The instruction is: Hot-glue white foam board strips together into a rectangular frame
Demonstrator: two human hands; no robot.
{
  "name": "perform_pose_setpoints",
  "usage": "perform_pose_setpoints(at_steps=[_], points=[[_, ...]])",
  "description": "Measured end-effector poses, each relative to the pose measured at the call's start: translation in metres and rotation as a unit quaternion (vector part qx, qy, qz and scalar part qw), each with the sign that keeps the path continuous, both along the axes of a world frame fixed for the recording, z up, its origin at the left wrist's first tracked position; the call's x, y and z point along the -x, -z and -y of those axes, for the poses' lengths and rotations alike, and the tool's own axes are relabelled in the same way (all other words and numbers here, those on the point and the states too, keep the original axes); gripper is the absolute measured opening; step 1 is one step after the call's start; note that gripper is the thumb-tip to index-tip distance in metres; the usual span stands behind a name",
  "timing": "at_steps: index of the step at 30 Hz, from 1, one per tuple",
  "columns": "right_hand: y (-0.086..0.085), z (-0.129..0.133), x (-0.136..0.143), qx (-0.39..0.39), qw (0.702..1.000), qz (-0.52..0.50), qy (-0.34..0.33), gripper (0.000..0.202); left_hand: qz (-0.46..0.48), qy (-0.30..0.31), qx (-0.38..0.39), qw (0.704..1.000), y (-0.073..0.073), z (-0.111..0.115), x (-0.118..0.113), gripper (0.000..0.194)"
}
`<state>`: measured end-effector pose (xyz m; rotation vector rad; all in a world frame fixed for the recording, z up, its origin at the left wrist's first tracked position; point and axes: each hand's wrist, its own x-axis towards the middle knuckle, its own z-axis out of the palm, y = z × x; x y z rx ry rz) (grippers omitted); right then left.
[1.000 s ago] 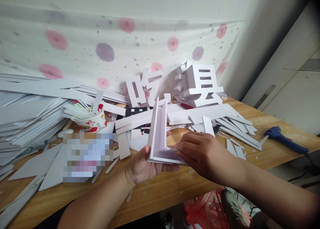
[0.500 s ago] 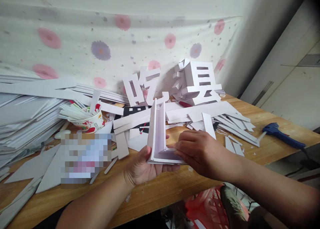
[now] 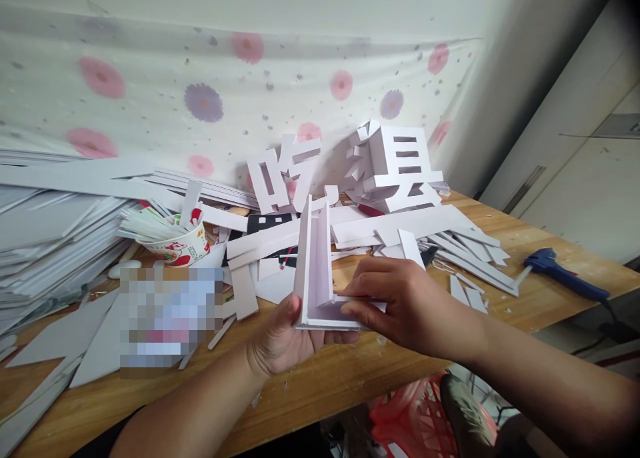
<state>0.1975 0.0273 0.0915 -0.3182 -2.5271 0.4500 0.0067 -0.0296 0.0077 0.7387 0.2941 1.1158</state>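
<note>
Frame (image 3: 315,278) was held over the table (image 3: 310,395), towards its near edge, left hand (image 3: 290,338) gripping its corner, right hand (image 3: 400,298) pinching an inner wall (image 3: 339,301); seemingly wall-fitting, which called next for steady, even pressure

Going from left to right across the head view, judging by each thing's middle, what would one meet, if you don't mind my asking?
White sheets, cup, left hand, white piece, right hand, glue gun.
</note>
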Motion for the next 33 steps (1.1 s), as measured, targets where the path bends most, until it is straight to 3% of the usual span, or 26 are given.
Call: perform_pose_setpoints(at_steps=[7,19,23,26,33], points=[[0.0,0.004,0.004,0.026,0.999,-0.026,-0.005,0.019,-0.006,-0.017,-0.018,1.0,-0.002,0.001,0.0,0.05],[0.006,0.004,0.009,-0.088,0.995,-0.028,0.032,0.024,-0.067,-0.058,-0.057,0.994,-0.003,0.002,-0.006,0.052],[0.005,0.003,0.009,-0.105,0.994,-0.002,0.041,0.026,-0.078,-0.077,-0.072,0.991,-0.004,0.002,-0.008,0.043],[0.006,0.002,0.01,-0.109,0.993,0.007,0.048,0.028,-0.101,-0.089,-0.077,0.988,-0.003,0.0,-0.008,0.049],[0.01,0.004,0.006,-0.181,0.98,0.003,0.077,0.032,-0.116,-0.084,-0.084,0.986,-0.001,-0.001,-0.006,0.051]])
